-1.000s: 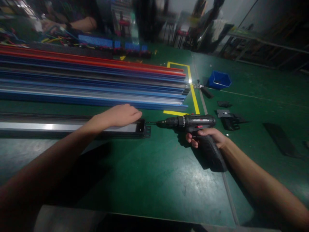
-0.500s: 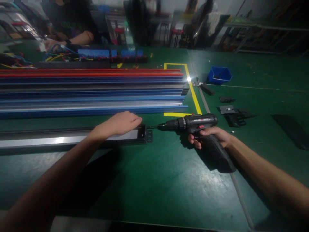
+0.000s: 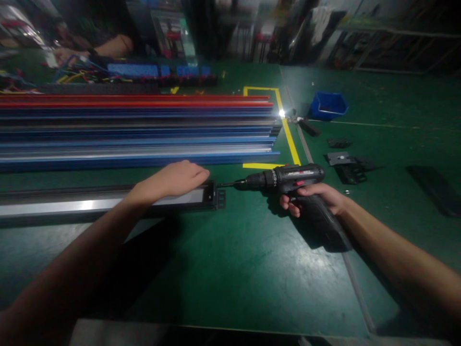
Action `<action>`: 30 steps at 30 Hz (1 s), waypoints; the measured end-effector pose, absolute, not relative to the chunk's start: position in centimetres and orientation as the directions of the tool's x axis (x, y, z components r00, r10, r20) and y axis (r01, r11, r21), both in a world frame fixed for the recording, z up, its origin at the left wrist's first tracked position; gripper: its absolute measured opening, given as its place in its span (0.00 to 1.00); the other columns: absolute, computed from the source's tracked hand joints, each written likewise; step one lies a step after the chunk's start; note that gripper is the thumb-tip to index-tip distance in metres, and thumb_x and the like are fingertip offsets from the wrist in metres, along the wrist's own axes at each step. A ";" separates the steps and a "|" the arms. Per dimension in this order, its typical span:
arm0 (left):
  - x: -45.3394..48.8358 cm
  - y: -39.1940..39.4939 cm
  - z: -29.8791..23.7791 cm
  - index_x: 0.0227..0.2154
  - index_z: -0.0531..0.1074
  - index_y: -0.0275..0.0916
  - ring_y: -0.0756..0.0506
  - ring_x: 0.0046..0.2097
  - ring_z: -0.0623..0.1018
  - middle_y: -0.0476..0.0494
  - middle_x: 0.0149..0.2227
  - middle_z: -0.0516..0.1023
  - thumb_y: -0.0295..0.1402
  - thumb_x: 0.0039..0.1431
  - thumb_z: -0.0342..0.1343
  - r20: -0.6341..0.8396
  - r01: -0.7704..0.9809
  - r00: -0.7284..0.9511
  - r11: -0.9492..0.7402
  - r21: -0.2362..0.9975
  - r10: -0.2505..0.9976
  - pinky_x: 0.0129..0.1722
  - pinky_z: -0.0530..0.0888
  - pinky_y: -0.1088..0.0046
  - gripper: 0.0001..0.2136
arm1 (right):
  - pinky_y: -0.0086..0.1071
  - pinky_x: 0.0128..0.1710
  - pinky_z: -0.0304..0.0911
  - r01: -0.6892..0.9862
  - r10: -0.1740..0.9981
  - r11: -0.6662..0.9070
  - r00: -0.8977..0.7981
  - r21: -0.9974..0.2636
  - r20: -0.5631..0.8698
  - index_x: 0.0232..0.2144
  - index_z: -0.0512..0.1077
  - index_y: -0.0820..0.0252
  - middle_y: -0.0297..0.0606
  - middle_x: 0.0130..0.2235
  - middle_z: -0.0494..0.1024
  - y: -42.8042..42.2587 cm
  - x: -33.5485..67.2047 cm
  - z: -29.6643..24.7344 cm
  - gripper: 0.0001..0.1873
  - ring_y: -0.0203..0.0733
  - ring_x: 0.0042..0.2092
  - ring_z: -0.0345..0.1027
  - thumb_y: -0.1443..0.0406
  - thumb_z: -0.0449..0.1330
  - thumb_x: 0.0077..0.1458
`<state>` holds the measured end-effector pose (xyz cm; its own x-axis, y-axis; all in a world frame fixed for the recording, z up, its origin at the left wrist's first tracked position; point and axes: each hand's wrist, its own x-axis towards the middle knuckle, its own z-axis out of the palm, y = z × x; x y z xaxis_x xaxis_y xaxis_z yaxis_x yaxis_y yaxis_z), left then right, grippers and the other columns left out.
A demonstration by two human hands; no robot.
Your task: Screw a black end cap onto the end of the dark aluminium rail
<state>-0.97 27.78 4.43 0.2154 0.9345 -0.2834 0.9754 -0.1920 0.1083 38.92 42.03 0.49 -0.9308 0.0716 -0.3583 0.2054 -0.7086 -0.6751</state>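
A long black and silver housing [image 3: 90,204] lies along the green table [image 3: 230,269], its right end capped by a black end piece [image 3: 213,196]. My left hand [image 3: 173,179] rests palm down on top of it near that end, fingers curled over the far edge. My right hand [image 3: 313,197] is closed around the handle of a black cordless drill [image 3: 288,179]. The drill lies level and points left, with its bit tip against the end piece.
A stack of long blue, silver and red profiles [image 3: 137,129] lies behind the housing. Yellow tape [image 3: 290,139], a blue bin [image 3: 327,105] and black plates [image 3: 347,166] sit to the right. Another person's arm [image 3: 108,45] works on wiring at the far left.
The view has shifted slightly. Both hands, the drill and the housing keep the same places relative to each other.
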 end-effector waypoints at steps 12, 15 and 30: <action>-1.0 27.8 4.5 0.38 0.78 0.43 0.41 0.39 0.79 0.42 0.41 0.84 0.43 0.74 0.34 -0.284 0.974 0.219 -0.192 0.120 0.933 0.37 0.67 0.65 0.25 | 0.30 0.44 0.77 0.197 0.066 -0.720 -0.935 -0.665 -0.349 0.48 0.79 0.74 0.50 0.46 0.84 42.1 38.8 0.6 0.19 0.41 0.40 0.81 0.60 0.68 0.63; -1.0 27.8 4.5 0.39 0.78 0.43 0.41 0.40 0.79 0.42 0.41 0.84 0.42 0.74 0.34 -0.280 0.973 0.225 -0.202 0.110 0.933 0.37 0.67 0.65 0.25 | 0.30 0.43 0.77 0.194 0.065 -0.729 -0.935 -0.657 -0.349 0.48 0.79 0.75 0.51 0.45 0.84 42.1 38.8 0.5 0.20 0.41 0.40 0.82 0.60 0.68 0.63; -0.4 27.7 5.0 0.38 0.79 0.43 0.41 0.39 0.79 0.42 0.41 0.84 0.43 0.74 0.35 -0.287 0.979 0.199 -0.178 0.100 0.937 0.37 0.67 0.65 0.25 | 0.33 0.47 0.78 0.168 0.019 -0.783 -0.956 -0.599 -0.293 0.50 0.75 0.79 0.57 0.48 0.82 42.3 39.0 0.0 0.21 0.43 0.43 0.81 0.61 0.64 0.67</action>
<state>-0.39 27.68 4.97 0.1993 0.9369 -0.2873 0.9790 -0.1776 0.0997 39.01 42.31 0.02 -0.9558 0.0190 -0.2934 0.1682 -0.7833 -0.5985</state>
